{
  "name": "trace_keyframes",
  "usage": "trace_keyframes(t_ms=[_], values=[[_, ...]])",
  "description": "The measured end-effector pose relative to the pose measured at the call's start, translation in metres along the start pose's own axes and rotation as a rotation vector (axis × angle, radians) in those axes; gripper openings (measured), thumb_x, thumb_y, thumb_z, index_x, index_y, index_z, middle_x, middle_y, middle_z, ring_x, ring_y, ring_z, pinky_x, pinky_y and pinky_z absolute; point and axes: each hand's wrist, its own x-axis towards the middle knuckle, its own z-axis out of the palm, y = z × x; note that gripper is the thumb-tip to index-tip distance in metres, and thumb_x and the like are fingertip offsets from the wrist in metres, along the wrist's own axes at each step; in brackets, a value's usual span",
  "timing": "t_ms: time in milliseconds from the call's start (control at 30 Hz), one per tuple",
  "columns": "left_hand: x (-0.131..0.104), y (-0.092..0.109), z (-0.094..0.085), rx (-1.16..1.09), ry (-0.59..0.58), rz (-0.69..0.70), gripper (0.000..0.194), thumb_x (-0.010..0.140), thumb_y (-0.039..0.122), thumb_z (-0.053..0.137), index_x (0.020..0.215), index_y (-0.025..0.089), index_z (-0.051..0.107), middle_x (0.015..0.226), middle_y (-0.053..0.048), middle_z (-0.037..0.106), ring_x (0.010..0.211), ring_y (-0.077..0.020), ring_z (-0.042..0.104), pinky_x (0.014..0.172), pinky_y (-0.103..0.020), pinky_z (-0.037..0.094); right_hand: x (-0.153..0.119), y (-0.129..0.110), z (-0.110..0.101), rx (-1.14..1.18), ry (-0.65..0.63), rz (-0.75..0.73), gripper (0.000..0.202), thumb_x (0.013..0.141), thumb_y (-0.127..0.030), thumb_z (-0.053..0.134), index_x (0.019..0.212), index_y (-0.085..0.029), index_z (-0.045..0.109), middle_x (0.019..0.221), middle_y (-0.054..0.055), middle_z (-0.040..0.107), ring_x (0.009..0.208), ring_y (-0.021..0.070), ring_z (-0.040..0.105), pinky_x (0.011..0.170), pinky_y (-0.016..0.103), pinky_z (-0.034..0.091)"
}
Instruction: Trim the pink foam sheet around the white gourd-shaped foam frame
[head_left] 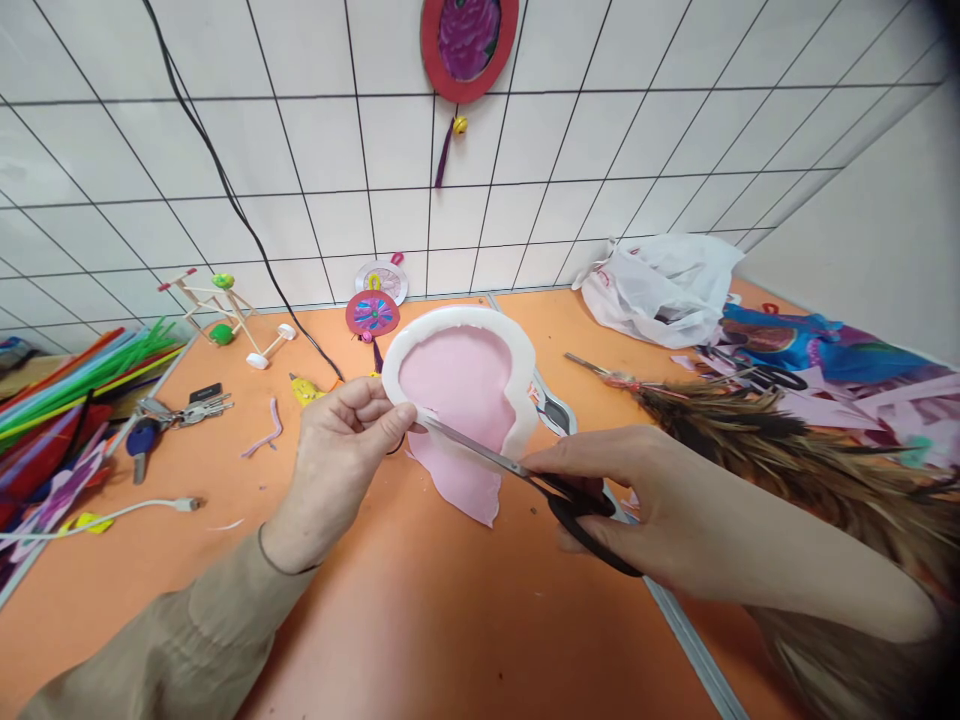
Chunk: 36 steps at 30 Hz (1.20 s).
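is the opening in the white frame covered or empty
Covered: a pink sheet shows across the opening of the white frame, and pink material also hangs out below its rim.

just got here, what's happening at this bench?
A person's left hand holds a white foam-like ring by its near-left edge, with pink sheet filling its opening. The right hand works black-handled scissors, blades lying along the ring's lower edge. A pink flap hangs below that edge, still attached as far as the view shows. Feathers and a white plastic bag sit on the orange table.
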Motion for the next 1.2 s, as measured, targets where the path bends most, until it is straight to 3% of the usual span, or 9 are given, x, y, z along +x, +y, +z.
trace_keyframes(t_ms=[100, 500, 1200], values=[[0.0, -0.001, 0.0, 0.012, -0.006, 0.008, 0.009, 0.071, 0.026, 0.08, 0.076, 0.019, 0.076, 0.063, -0.003, 0.072, 0.055, -0.0134, 0.059, 0.055, -0.026, 0.047, 0.0, 0.0, 0.001, 0.029, -0.047, 0.019, 0.016, 0.079, -0.008, 0.052, 0.074, -0.021, 0.06, 0.06, -0.005, 0.055, 0.053, 0.0102, 0.044, 0.05, 0.025, 0.034], [0.0, 0.0, 0.001, 0.016, 0.001, -0.002, 0.013, 0.07, 0.028, 0.081, 0.077, 0.018, 0.075, 0.065, -0.004, 0.074, 0.053, -0.0132, 0.058, 0.055, -0.027, 0.047, -0.002, 0.001, 0.003, 0.078, -0.041, 0.036, 0.016, 0.078, -0.007, 0.052, 0.071, -0.021, 0.052, 0.06, -0.005, 0.052, 0.053, 0.009, 0.043, 0.051, 0.022, 0.034], [0.0, -0.012, 0.002, -0.067, -0.055, -0.011, 0.011, 0.075, 0.025, 0.081, 0.082, 0.017, 0.077, 0.073, -0.004, 0.078, 0.066, -0.0159, 0.071, 0.065, -0.025, 0.057, 0.001, 0.003, 0.006, 0.119, -0.09, 0.09, 0.018, 0.083, -0.01, 0.05, 0.086, -0.021, 0.064, 0.064, -0.003, 0.057, 0.056, 0.011, 0.046, 0.052, 0.025, 0.037]])
